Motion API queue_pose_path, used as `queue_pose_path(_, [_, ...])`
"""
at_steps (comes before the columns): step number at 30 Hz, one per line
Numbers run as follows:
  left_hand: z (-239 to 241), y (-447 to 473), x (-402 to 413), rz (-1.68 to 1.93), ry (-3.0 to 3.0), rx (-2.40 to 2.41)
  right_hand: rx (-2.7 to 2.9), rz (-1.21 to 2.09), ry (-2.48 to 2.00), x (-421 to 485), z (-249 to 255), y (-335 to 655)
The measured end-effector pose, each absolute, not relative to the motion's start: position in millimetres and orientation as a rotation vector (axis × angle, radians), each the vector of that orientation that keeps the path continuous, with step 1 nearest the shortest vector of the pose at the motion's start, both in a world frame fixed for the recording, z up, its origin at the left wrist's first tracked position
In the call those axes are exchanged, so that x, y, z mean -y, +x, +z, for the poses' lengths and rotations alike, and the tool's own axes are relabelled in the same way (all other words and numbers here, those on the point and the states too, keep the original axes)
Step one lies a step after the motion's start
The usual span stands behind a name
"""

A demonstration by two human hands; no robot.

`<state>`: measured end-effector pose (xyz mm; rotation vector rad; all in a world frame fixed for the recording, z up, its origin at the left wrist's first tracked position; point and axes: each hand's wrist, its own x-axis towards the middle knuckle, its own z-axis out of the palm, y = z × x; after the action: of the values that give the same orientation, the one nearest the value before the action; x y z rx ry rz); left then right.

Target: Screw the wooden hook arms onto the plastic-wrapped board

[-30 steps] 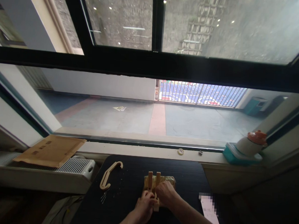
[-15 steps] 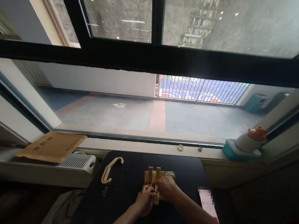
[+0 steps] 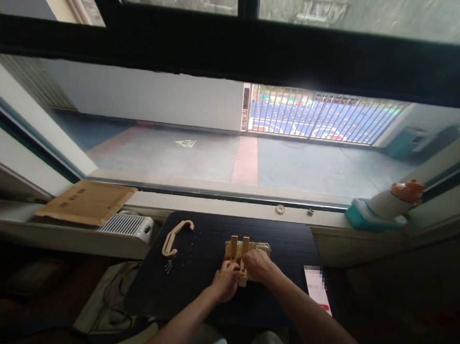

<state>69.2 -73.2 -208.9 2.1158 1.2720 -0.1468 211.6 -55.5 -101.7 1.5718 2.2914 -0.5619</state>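
Note:
A small wooden assembly [image 3: 239, 248] with two upright slats stands on a black table [image 3: 284, 237]. My left hand [image 3: 225, 282] is closed around the near end of the left slat. My right hand [image 3: 258, 266] is closed on the right side of the same piece, covering part of it. A curved wooden part [image 3: 173, 235] lies to the left, apart from both hands. Several small nails [image 3: 168, 265] lie just below the curved part.
A white radiator [image 3: 127, 224] with a brown cardboard sheet [image 3: 86, 202] on it stands to the left. On the windowsill sit a tape roll [image 3: 279, 209], a small dark item [image 3: 310, 211] and a teal-based bottle [image 3: 383, 208]. A paper slip [image 3: 316, 291] lies at the table's right.
The camera has tilted down, so the table and hands sit higher in view. Both hands stay on the wooden assembly in nearly the same grip.

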Motion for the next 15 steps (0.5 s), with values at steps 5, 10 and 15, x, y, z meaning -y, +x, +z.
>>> queue_pose_path(5, [-208,69,74,-0.120,2.132,-1.268,-2.237,-0.502,1.508,53,-99,211])
queue_pose_path(10, [-209,68,74,-0.097,2.149,-1.255,-2.281,-0.539,1.474,56,-103,210])
queue_pose_path(15, [-212,68,75,-0.063,2.157,-1.247,-2.315,-0.559,1.547,57,-122,214])
